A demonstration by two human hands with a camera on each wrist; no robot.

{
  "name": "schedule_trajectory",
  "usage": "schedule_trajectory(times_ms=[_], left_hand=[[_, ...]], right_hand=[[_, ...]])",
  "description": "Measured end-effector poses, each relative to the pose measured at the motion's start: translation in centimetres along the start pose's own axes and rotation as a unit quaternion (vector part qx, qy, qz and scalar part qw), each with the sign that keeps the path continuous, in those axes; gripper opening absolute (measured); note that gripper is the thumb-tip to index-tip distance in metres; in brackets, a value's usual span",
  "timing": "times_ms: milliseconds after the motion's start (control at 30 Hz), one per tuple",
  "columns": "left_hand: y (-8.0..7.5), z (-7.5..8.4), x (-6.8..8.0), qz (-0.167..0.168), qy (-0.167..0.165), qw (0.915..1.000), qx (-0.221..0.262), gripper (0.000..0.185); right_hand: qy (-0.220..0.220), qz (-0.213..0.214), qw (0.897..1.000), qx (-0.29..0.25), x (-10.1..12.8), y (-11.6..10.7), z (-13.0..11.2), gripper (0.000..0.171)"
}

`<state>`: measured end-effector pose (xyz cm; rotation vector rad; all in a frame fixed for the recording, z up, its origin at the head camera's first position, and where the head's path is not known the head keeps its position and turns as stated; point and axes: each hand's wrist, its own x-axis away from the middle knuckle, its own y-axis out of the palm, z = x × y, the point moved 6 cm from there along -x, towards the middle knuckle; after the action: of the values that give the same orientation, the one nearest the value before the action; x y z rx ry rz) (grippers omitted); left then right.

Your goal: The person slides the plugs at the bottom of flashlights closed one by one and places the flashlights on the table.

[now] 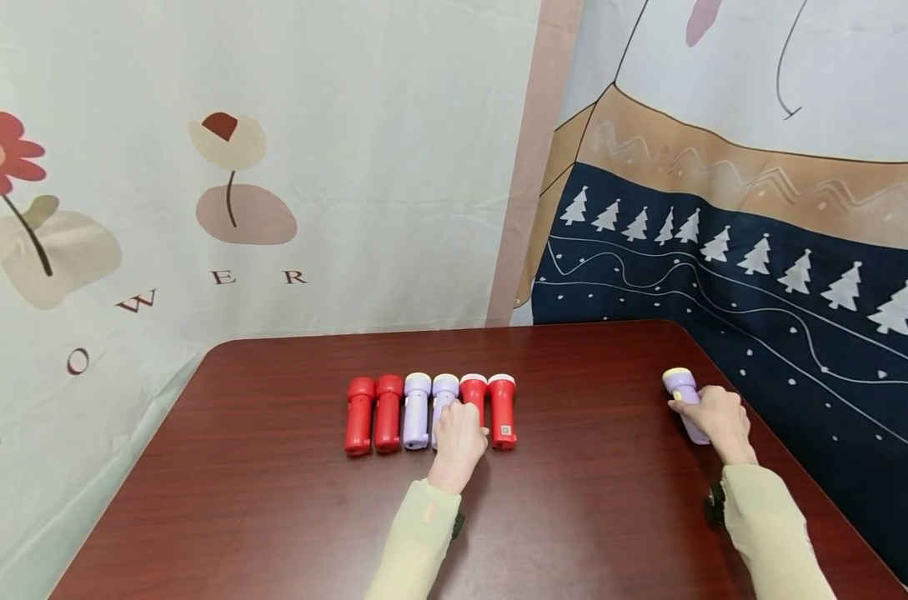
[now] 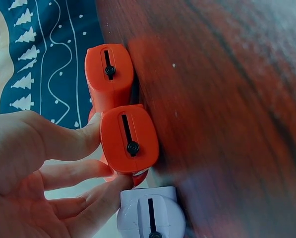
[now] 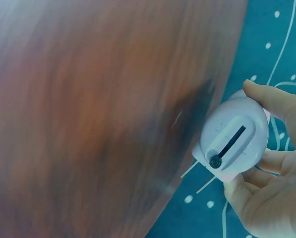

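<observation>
Six flashlights lie side by side in a row on the table: two all-red flashlights [image 1: 359, 417] at the left, two lilac flashlights [image 1: 417, 412] in the middle, two red flashlights with white rims [image 1: 503, 412] at the right. My left hand [image 1: 459, 437] pinches the inner white-rimmed red flashlight [image 2: 130, 141] between thumb and fingers; in the head view the hand hides much of it and part of the lilac one beside it. Near the table's right edge, my right hand [image 1: 718, 419] grips another lilac flashlight [image 3: 234, 139], its thumb on one side and fingers on the other.
The brown wooden table [image 1: 258, 517] has a right edge close to my right hand. Behind it hangs a pale cloth [image 1: 393, 167] with flower prints. A dark blue cloth [image 1: 784, 333] with white trees hangs along the right side.
</observation>
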<state>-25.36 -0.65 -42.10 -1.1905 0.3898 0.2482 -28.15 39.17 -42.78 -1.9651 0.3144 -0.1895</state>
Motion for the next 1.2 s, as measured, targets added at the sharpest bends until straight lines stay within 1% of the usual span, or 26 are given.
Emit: schedule_trajectory(times_ms=[200, 500, 700, 833, 933, 1100, 1200], left_hand=[[0.1, 0.0, 0.0, -0.004, -0.001, 1.0, -0.003, 0.019], [0.3, -0.2, 0.1, -0.013, -0.005, 0.9999, -0.003, 0.018], [0.1, -0.1, 0.2, -0.01, 0.0, 0.9999, -0.002, 0.016], [0.0, -0.1, 0.2, -0.011, -0.004, 0.9999, 0.003, 0.015], [0.0, 0.0, 0.2, -0.005, -0.004, 1.0, 0.007, 0.015], [-0.1, 0.2, 0.5, 0.015, 0.003, 0.9999, 0.005, 0.017], [-0.1, 0.3, 0.6, 0.018, 0.002, 0.9998, 0.006, 0.017]], right_hand=[[-0.015, -0.005, 1.0, -0.006, 0.4, 0.6, -2.7, 0.059], [-0.032, -0.004, 0.999, -0.035, 1.5, 1.7, -6.8, 0.061], [-0.044, -0.001, 0.998, -0.053, 2.4, 2.4, -9.0, 0.06], [-0.051, 0.004, 0.997, -0.058, 2.9, 2.6, -10.6, 0.058], [-0.06, 0.01, 0.996, -0.06, 3.3, 2.7, -11.8, 0.058], [-0.078, 0.017, 0.995, -0.065, 4.2, 3.0, -13.8, 0.056], [-0.086, 0.016, 0.994, -0.069, 4.8, 3.2, -14.8, 0.055]])
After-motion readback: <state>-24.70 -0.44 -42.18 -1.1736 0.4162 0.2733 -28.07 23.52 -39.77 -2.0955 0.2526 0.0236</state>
